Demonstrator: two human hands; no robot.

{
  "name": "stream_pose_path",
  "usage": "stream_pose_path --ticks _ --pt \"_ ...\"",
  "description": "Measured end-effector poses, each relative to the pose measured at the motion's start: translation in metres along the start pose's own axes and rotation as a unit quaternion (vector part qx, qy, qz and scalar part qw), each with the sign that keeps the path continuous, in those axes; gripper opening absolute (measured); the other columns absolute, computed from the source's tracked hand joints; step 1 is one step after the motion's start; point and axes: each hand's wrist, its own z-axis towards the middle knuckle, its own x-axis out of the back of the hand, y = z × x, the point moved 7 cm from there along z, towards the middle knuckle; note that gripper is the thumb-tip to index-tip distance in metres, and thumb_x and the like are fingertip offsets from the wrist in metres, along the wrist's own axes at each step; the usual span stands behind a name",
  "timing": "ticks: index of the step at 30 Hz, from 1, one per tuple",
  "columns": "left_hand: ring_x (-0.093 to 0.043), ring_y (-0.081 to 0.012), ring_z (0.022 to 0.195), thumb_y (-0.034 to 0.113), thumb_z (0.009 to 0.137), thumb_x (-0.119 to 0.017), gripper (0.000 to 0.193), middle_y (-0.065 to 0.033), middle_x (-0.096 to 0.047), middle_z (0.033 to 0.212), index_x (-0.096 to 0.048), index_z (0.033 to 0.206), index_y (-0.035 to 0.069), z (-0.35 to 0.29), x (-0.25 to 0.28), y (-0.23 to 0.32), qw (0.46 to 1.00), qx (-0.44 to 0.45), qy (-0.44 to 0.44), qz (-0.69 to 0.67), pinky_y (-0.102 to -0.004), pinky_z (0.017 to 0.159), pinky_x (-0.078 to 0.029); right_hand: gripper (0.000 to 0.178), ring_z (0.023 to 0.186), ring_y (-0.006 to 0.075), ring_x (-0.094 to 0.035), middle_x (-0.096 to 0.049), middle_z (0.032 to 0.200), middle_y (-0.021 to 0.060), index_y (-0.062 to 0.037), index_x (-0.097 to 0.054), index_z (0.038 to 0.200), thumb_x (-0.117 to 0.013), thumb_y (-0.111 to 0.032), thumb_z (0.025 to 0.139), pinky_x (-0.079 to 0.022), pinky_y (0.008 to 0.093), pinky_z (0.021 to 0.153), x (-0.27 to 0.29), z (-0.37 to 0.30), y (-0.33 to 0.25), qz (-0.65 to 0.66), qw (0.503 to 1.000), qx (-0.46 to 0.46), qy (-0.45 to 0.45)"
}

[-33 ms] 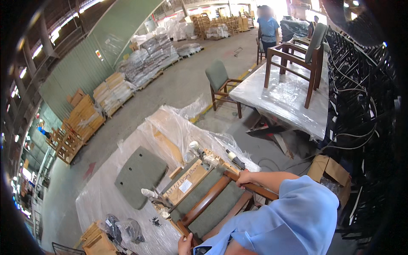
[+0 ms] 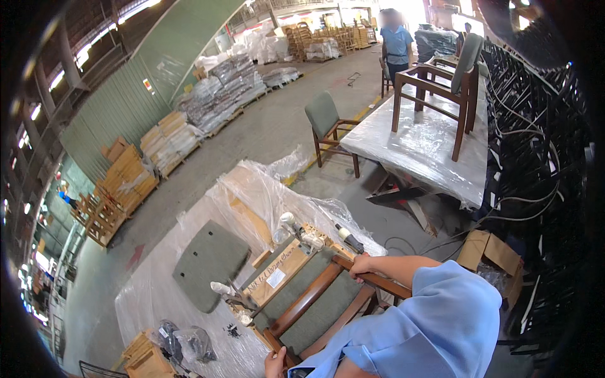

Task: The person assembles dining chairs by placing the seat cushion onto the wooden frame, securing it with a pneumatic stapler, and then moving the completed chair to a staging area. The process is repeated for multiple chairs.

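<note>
A brown wooden chair with grey-green upholstery lies tipped over on the plastic-covered worktable, against a wooden jig. My left hand is wrapped round its near-left wooden part. My right hand grips the wooden part at the right, close to a screwdriver-like power tool. White-capped clamps, one a white-topped clamp, stand at the jig's ends. A loose grey-green padded panel lies to the left, with small black screws nearer me.
Plastic bags and a wooden box sit at the near left. An open carton stands at the right. Beyond are a chair on the floor, a wrapped table bearing another chair, and a person.
</note>
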Motion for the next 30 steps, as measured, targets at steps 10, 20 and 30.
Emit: stream_pose_path --ticks 10,20,30 --pt "-0.067 -0.0251 0.061 0.02 0.091 -0.072 0.024 -0.0133 -0.067 0.072 -0.061 0.096 0.0 -0.016 -0.01 0.006 0.989 -0.004 0.046 -0.139 -0.0365 0.057 -0.056 0.021 0.054 0.0274 -0.066 -0.067 0.065 0.0174 0.0038 -0.068 0.079 -0.055 -0.011 0.083 -0.053 0.0417 0.05 -0.047 0.023 -0.02 -0.062 0.995 0.073 -0.004" --pt "-0.065 -0.0292 0.06 0.007 0.091 -0.067 0.026 -0.0152 -0.063 0.076 -0.05 0.109 -0.003 -0.14 -0.086 -0.026 0.994 0.006 0.036 -0.1 -0.0429 0.054 -0.057 0.025 0.057 0.0241 -0.069 -0.069 0.068 0.0173 0.0054 -0.068 0.073 -0.058 -0.016 0.082 -0.057 0.0395 0.052 0.015 -0.135 0.083 -0.138 0.984 0.112 -0.021" --pt "-0.06 -0.025 0.056 -0.003 0.084 -0.065 0.044 -0.0135 -0.054 0.081 -0.033 0.113 0.005 -0.268 -0.207 -0.065 0.994 0.058 0.046 -0.082 -0.0405 0.048 -0.054 0.047 0.053 0.023 -0.066 -0.066 0.072 0.0143 0.005 -0.051 0.118 -0.069 -0.017 0.081 -0.053 0.0375 0.048 0.058 -0.334 0.307 0.089 0.984 -0.055 0.144"
